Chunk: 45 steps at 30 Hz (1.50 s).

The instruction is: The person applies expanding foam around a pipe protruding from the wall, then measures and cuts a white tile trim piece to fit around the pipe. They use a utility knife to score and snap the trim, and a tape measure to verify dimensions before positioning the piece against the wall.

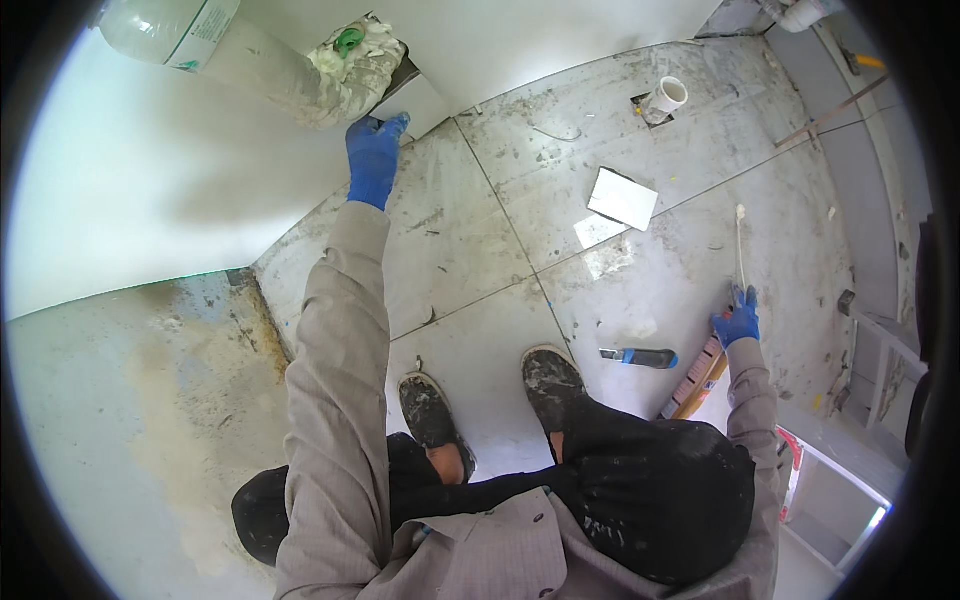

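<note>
My left hand (pixel 373 158), in a blue glove, reaches far forward, its fingers closed at the lower edge of a white tile piece (pixel 418 108). That piece sits beside a dark gap in the white wall. Just above the hand is a lumpy cream-coloured mass (pixel 345 85) with a green cap (pixel 348 40) in it. My right hand (pixel 738 320), also gloved in blue, is closed round the upper end of a sealant tube (pixel 695 378) on the floor at right. The tube's long white nozzle (pixel 740 245) points away from me, a pale blob at its tip.
A blue-handled utility knife (pixel 645 357) lies between my feet and the tube. Farther off are a white tile offcut (pixel 622 199) and a white pipe stub (pixel 668 95) rising from the floor. A clear plastic bottle (pixel 165 30) is at upper left. A stepladder (pixel 835 480) stands at right.
</note>
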{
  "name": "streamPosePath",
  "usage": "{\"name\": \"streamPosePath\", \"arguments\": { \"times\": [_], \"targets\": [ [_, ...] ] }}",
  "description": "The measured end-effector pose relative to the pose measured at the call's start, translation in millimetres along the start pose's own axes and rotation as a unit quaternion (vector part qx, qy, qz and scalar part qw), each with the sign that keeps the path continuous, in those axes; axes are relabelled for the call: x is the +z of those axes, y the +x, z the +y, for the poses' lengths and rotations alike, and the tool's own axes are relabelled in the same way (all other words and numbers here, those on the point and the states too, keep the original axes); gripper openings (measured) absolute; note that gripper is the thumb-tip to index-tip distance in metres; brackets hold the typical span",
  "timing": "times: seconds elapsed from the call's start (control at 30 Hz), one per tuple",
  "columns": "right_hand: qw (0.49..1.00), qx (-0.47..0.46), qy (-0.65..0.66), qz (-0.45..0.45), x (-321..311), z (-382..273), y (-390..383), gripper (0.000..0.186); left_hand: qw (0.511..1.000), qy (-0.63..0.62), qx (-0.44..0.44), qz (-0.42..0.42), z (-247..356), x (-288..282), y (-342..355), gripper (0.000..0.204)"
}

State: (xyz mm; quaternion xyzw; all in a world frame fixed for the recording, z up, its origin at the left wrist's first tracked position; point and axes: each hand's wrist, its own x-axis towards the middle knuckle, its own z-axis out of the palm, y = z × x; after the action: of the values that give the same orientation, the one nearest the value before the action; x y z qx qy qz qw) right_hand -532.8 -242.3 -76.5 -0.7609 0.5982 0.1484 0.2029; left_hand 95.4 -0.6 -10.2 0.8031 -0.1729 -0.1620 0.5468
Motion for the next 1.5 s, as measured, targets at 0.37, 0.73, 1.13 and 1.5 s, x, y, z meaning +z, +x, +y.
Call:
{"name": "streamPosePath", "arguments": {
  "times": [0.37, 0.73, 1.13, 1.5],
  "targets": [
    [0.992, -0.001, 0.092, 0.081, 44.6, 123.2, 8.3, 0.09, 0.992, 0.11, -0.014, 0.055, 2.0, 13.1, 5.8, 0.021],
    [0.944, -0.232, 0.229, -0.049, -65.7, -58.6, -52.0, 0.073, 0.989, -0.11, 0.052, 0.087, -12.0, 15.0, 6.6, 0.015],
    [0.845, -0.242, 0.294, -0.375, -69.0, -226.1, -28.2, 0.067, 0.995, -0.094, 0.028, -0.009, 0.8, 0.7, -17.8, 0.017],
    [0.896, -0.343, -0.015, -0.281, -96.5, -237.3, -47.3, 0.061, 0.987, -0.085, -0.042, -0.132, -89.8, 49.8, -235.7, 0.056]
  ]
}}
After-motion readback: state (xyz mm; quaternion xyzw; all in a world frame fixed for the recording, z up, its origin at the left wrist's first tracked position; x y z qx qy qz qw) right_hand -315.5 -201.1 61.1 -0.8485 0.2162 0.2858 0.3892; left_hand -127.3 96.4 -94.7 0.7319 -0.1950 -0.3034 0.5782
